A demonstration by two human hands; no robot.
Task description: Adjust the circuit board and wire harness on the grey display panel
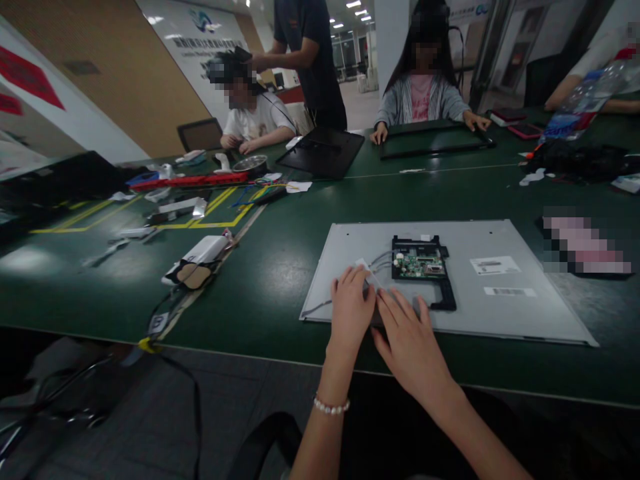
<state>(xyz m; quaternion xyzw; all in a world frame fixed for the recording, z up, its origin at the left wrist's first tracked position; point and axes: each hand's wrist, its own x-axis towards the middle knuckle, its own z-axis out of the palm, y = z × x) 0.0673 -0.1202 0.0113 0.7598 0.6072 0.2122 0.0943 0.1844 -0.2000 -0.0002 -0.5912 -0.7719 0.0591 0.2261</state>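
A silver-grey display panel (470,233) lies back side up near the table's front edge. On it sits a black plastic bracket (447,293) around a green circuit board (417,264), with grey cables (383,259) leaving its left side. My left hand (351,303) rests on the panel left of the bracket, fingers curled and drawn together. A small whitish strip (369,268) shows at its fingertips; what the fingers hold is hidden. Close beside it, my right hand (407,330) lies with fingers stretched out over the panel's front part, below the board, nothing visibly gripped.
A white battery-like pack (203,257) with cable lies to the left. Further back are a dark panel (323,152), a black frame (435,152) held by a person opposite, and assorted parts. A phone-like object (585,247), partly blurred, lies right; a bottle (575,107) stands behind.
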